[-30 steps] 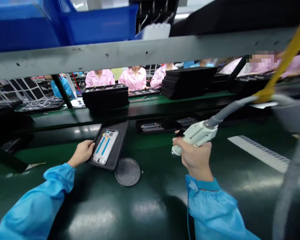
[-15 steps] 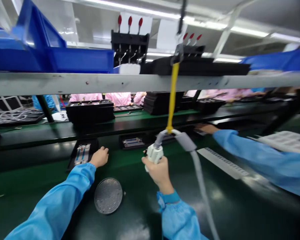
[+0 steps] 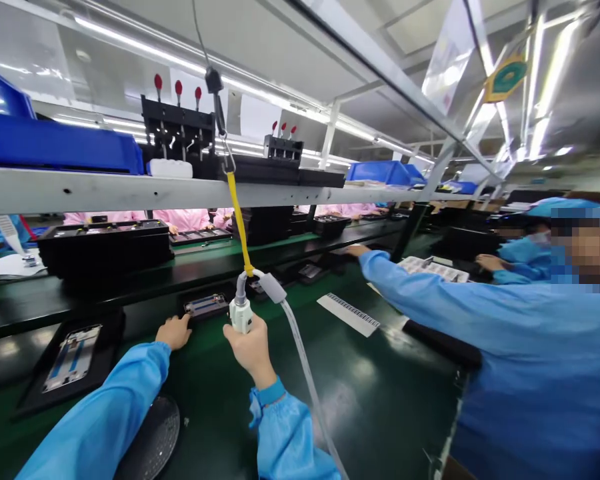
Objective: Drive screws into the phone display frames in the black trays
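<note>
My right hand (image 3: 254,348) is closed around a white handheld tool (image 3: 241,316). A grey cable (image 3: 300,347) loops from the tool's top, and a yellow strap (image 3: 239,220) suspends it from above. My left hand (image 3: 174,332) reaches forward with fingers extended, the fingertips at the near left corner of a black tray (image 3: 229,291). Inside that tray lies a flat metal device frame (image 3: 205,305) with blue strips. Left of my left hand, a second black tray (image 3: 36,393) carries a similar frame (image 3: 74,357). A round, clear textured disc (image 3: 160,433) is partly hidden under my left sleeve.
A co-worker's blue-sleeved arm (image 3: 430,300) stretches over the bench from the right. A white label strip (image 3: 349,315) lies on the green surface. More trays (image 3: 310,271) line the back. A metal shelf beam (image 3: 200,193) crosses above, holding blue bins (image 3: 55,143).
My view has swung right. My left hand has moved from beside the left tray to the one further right. My right hand keeps hold of the white tool, now closer to that tray.
</note>
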The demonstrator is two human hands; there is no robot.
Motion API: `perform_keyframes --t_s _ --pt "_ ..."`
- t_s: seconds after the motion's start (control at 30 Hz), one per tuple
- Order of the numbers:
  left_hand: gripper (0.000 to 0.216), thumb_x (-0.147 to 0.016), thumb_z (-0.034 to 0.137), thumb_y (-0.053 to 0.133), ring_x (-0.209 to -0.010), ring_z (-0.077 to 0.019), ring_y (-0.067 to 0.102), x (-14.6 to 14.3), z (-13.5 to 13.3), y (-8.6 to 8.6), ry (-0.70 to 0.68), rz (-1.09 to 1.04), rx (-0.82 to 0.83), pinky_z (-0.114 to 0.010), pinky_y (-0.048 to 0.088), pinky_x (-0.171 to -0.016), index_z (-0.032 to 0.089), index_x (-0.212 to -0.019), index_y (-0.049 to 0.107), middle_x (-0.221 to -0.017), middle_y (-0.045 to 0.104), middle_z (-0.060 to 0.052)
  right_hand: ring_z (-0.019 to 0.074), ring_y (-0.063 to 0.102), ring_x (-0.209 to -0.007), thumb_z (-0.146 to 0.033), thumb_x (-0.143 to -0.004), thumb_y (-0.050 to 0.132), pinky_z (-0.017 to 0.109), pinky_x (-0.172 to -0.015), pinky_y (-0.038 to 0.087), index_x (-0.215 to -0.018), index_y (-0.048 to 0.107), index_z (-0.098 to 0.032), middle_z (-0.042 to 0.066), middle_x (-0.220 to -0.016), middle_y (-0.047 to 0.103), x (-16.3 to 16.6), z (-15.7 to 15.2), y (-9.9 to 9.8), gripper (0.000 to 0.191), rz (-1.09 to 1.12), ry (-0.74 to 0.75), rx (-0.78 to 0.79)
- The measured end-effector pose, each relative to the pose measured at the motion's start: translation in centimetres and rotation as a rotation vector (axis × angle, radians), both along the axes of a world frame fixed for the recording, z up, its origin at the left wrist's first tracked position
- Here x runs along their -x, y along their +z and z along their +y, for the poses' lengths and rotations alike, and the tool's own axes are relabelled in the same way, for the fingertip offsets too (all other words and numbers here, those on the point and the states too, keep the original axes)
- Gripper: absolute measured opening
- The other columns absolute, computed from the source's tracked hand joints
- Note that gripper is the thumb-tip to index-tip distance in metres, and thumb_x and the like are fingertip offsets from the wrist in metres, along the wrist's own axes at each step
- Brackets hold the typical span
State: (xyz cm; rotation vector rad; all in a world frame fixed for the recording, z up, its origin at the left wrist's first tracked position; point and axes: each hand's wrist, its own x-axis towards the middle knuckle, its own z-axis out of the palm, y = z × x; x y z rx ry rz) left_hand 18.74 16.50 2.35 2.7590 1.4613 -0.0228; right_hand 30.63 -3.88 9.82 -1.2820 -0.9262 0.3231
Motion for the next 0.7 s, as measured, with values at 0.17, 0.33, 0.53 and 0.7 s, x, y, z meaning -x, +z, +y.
perform_keyframes --t_s 0.17,0.33,0.53,0.7 --pt "0.036 -0.096 0.036 0.06 -0.106 -0.0227 0.062 0.8 -0.2 0.0 0.003 -0.014 -0.011 -0.044 0.055 -0.09 0.016 -0.126 0.056 -0.124 0.06 -0.01 0.008 0.035 -0.053 -0.023 -0.062 0.06 0.022 -0.049 0.032 -0.061 0.045 -0.019 -0.006 -0.056 0.039 0.6 0.0 0.3 0.015 -0.037 0.016 -0.021" --pt "0.034 -0.097 0.037 0.06 -0.099 -0.0203 0.064 5.5 -0.6 0.5 -0.057 -0.079 -0.069 -0.041 0.056 -0.087 0.015 -0.123 0.058 -0.117 0.063 -0.008 0.0086 0.037 -0.053 -0.027 -0.066 0.059 0.023 -0.05 0.034 -0.063 0.047 -0.019 -0.006 -0.057 0.04 0.2 0.3 0.3 0.014 -0.088 -0.05 -0.028" --pt "0.035 -0.098 0.039 0.042 -0.098 -0.0266 0.064 18.2 -6.3 1.3 -0.096 -0.195 -0.19 -0.042 0.053 -0.091 0.015 -0.113 0.061 -0.109 0.064 -0.014 0.0111 0.046 -0.06 -0.032 -0.064 0.065 0.025 -0.058 0.042 -0.085 0.064 -0.017 -0.003 -0.065 0.054 -1.0 0.3 -0.3 0.026 -0.162 -0.077 0.011" --pt "0.035 -0.094 0.048 0.046 -0.111 -0.032 0.061 29.4 -20.0 1.7 -0.133 -0.262 -0.352 -0.045 0.055 -0.091 0.022 -0.112 0.062 -0.127 0.056 -0.015 0.0137 0.051 -0.066 -0.037 -0.058 0.07 0.029 -0.065 0.046 -0.092 0.062 -0.016 -0.001 -0.074 0.061 -1.6 0.2 -1.0 0.041 -0.098 -0.084 0.056"
